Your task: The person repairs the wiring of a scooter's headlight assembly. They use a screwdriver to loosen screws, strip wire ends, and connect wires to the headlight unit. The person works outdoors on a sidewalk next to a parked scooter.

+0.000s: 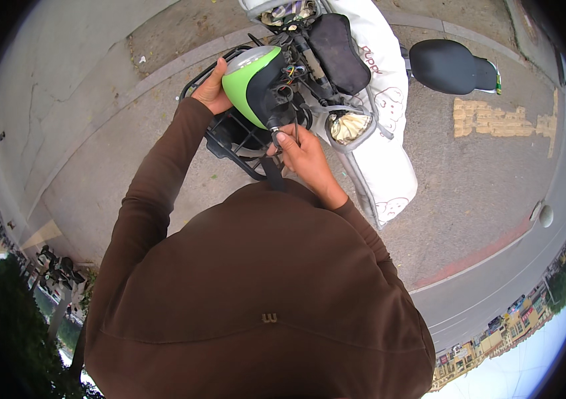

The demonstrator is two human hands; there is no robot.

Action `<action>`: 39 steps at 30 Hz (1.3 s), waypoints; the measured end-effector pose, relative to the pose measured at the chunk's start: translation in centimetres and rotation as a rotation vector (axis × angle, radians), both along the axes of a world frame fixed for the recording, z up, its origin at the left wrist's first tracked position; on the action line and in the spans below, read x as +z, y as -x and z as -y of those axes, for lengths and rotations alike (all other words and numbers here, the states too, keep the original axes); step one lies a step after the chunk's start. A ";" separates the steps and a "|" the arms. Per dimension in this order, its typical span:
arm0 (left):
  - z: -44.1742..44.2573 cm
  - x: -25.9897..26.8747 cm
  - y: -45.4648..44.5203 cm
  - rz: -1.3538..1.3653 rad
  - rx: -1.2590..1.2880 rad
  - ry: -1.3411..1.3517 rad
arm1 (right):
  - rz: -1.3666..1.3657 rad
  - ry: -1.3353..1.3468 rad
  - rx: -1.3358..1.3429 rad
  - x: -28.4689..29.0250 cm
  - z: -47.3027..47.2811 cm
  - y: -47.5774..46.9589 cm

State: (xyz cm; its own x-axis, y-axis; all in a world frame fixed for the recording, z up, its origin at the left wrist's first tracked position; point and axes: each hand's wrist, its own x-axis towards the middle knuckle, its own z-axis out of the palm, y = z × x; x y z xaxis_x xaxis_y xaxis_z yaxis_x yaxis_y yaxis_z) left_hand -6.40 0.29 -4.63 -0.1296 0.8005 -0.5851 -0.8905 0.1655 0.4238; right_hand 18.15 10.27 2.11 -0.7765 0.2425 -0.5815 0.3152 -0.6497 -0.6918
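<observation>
My left hand point(214, 90) grips the left edge of a lime-green and black headlight housing point(243, 92) with a clear lens, at the front of an electric scooter. Colored wires point(293, 74) show behind the housing, by the handlebar stem. My right hand point(303, 155) is at the housing's lower end, its thumb and fingers pinched on a small dark part point(277, 137); its exact kind cannot be told. Close by the fingers stands a thin dark rod point(297, 127). Beneath the housing is a black wire front basket point(243, 158), partly hidden.
A white quilted wind cover point(387, 169) with gray trim hangs over the scooter, beside a dark padded piece point(340, 55). The black seat point(442, 66) lies beyond it. A curb point(417, 21) runs behind, and a road point(482, 294) passes at the lower right.
</observation>
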 end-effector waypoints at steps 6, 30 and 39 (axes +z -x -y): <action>-0.6 0.0 -0.7 -0.003 -0.076 -0.205 | 0.018 0.208 -0.140 0.1 -0.4 -0.5; -2.8 4.1 -2.5 -0.040 0.112 -0.247 | 0.070 0.646 -0.157 1.6 -0.9 -1.3; -3.7 5.2 -3.0 -0.195 0.123 -0.095 | 0.199 0.108 -0.072 2.4 -0.5 -1.0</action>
